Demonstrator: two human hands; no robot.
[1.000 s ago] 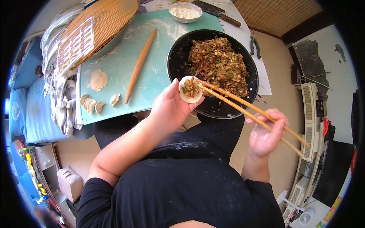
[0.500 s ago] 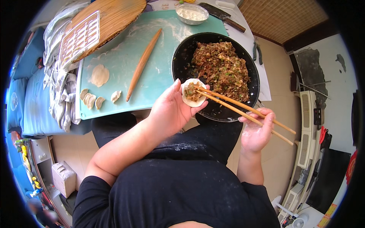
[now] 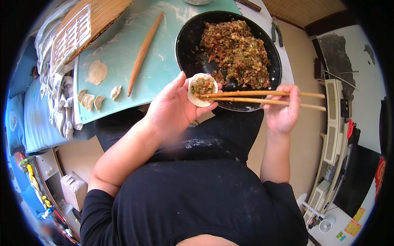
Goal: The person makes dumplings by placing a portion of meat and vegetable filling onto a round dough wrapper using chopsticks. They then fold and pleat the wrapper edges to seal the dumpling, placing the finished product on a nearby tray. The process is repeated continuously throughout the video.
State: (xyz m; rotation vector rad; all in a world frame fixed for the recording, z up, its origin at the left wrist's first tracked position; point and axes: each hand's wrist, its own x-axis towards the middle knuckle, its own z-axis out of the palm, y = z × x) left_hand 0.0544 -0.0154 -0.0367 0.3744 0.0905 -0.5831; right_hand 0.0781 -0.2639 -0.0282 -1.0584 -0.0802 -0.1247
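My left hand (image 3: 174,100) holds a round dumpling wrapper (image 3: 192,96) across its palm and fingers, with the thumb raised at the side. A mound of brown and green filling (image 3: 204,85) lies on the wrapper. Pinched in my right hand (image 3: 283,110) is a pair of wooden chopsticks (image 3: 242,96), nearly level, their tips touching the filling. Just beyond both hands stands a black pan (image 3: 186,45) heaped with chopped filling (image 3: 238,51).
On the teal board (image 3: 119,74) lie a wooden rolling pin (image 3: 143,55), a flat wrapper (image 3: 97,72) and several folded dumplings (image 3: 89,101). A round woven tray (image 3: 100,22) overlaps the board's far left. Pliers (image 3: 277,33) lie right of the pan.
The chopsticks have swung nearly level, and their tips have moved toward the filling's lower edge. My left hand with the wrapper sits further left. The whole view has shifted, with the table higher in it.
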